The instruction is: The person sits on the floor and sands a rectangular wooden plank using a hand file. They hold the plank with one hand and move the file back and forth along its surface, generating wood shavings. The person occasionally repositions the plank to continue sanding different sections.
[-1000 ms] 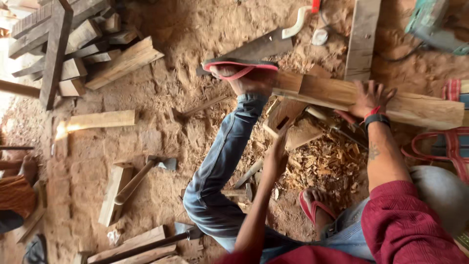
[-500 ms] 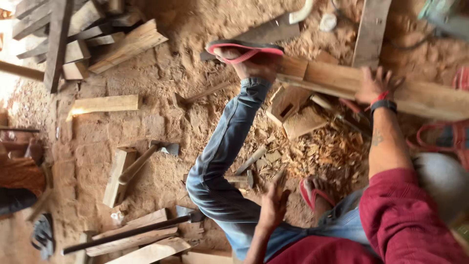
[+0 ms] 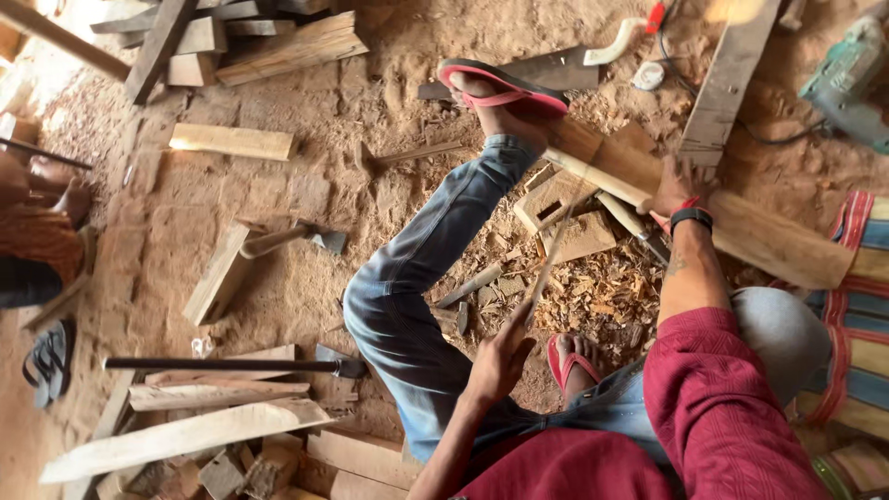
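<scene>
My right hand (image 3: 681, 183), with a dark band on the wrist, lies with fingers spread on a long thick wooden plank (image 3: 769, 239) that runs diagonally across the dirt floor. My foot in a pink sandal (image 3: 505, 88) presses on the plank's far end. My left hand (image 3: 500, 356) is lower, near my knee in blue jeans, and is closed on the end of a thin wooden strip (image 3: 548, 264) that reaches up toward the plank. Small wood blocks (image 3: 556, 199) and a heap of shavings (image 3: 602, 292) lie between the two hands.
A short-handled axe (image 3: 296, 239) rests on a board at centre left. A long dark-handled hammer (image 3: 231, 366) lies on planks below it. A green power tool (image 3: 847, 79) sits top right. Stacked offcuts (image 3: 269, 42) fill the top left. Another person (image 3: 37, 241) sits at the left edge.
My left hand has pulled back from the blocks near the plank toward my knee and now holds a thin strip. The view has shifted a little; the right hand stays on the plank.
</scene>
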